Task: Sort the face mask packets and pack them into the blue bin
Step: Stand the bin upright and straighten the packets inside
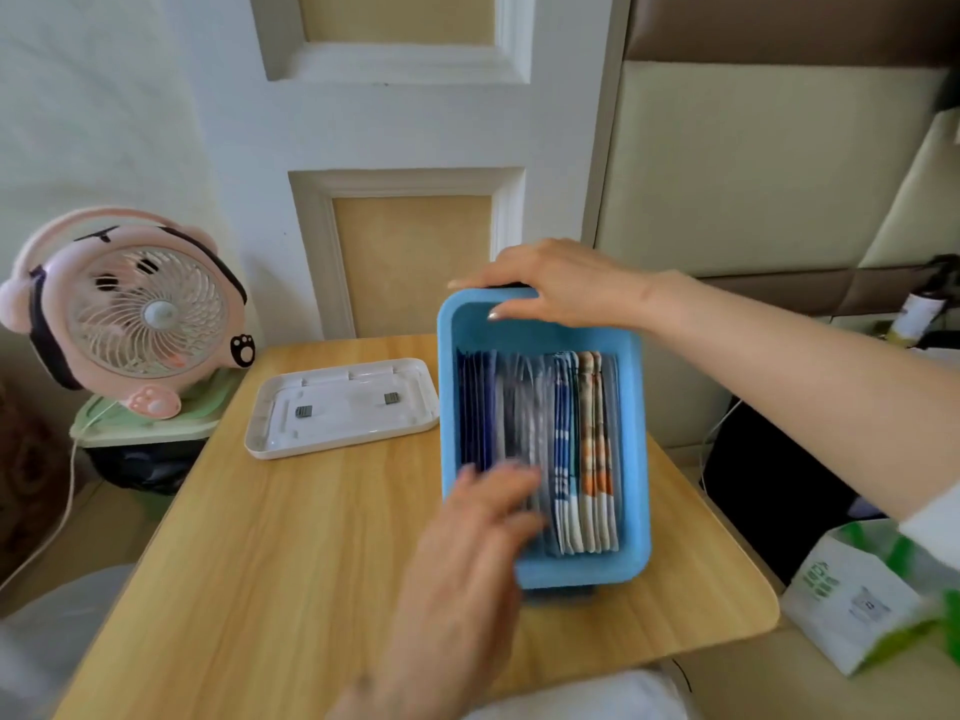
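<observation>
Bin: the blue bin (637,459) sits on the tabletop (285,537) before you.
Packets: face mask packets (571,433) stand upright inside it.
Right hand (561,288): grips the bin's far rim.
Left hand (467,553): blurred, your fingers loose over the packets.

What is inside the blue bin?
Face mask packets stand on edge in a row inside the blue bin: dark blue, silvery, blue-and-white, orange-patterned. The left hand covers some near ends; the bin's floor is hidden.

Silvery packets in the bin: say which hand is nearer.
Left. The left hand lies over the near ends of the silvery packets, apparently touching; the right hand grips the far rim of the blue bin, beyond them.
</observation>
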Motion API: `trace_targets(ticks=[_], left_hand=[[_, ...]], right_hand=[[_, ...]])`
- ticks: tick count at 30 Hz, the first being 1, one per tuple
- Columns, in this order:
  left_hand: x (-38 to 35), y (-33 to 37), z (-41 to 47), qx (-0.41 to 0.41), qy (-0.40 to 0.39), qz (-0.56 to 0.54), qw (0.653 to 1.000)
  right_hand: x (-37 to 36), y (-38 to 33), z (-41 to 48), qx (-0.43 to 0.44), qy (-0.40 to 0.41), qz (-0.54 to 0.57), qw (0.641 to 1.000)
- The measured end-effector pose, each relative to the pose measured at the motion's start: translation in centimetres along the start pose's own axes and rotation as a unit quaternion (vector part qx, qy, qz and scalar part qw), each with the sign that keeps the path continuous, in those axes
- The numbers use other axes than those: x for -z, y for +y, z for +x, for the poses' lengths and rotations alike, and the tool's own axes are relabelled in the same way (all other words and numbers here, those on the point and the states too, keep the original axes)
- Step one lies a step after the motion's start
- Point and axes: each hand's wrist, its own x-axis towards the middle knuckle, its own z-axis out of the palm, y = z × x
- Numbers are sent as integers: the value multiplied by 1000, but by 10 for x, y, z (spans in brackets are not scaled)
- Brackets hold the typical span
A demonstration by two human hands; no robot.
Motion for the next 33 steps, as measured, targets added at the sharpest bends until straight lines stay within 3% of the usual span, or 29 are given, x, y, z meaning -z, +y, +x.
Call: trace_targets(ticks=[1,3,5,8,13,17,22,26,28,31,33], left_hand=[[-1,1,13,-99,-62,52,992],[-11,-6,38,-248,-167,176,938],[-18,-12,60,-316,-200,242,895],[-20,-15,80,-363,-190,267,872],[-28,-51,83,-305,-229,295,876],[-21,-36,81,-355,-165,214,895],[-32,-65,87,-274,-220,299,887],[-17,-42,84,-281,-107,243,922],[-19,-45,80,-231,-92,258,934],[-25,-63,79,-138,-178,295,928],[-18,-56,81,-96,-154,264,947]], right_hand=[[0,2,1,-14,-9,15,1000],[3,8,0,-56,-12,99,993],[6,16,-1,-79,-17,167,983],[-3,24,-5,-80,-14,160,984],[-19,30,-10,-75,50,209,974],[-28,29,-10,-74,89,176,978],[-31,31,-12,-87,120,153,977],[-31,30,-13,-73,117,132,982],[-31,26,-13,-62,120,127,983],[-32,28,-13,-77,129,113,982],[-33,30,-15,-88,133,101,982]])
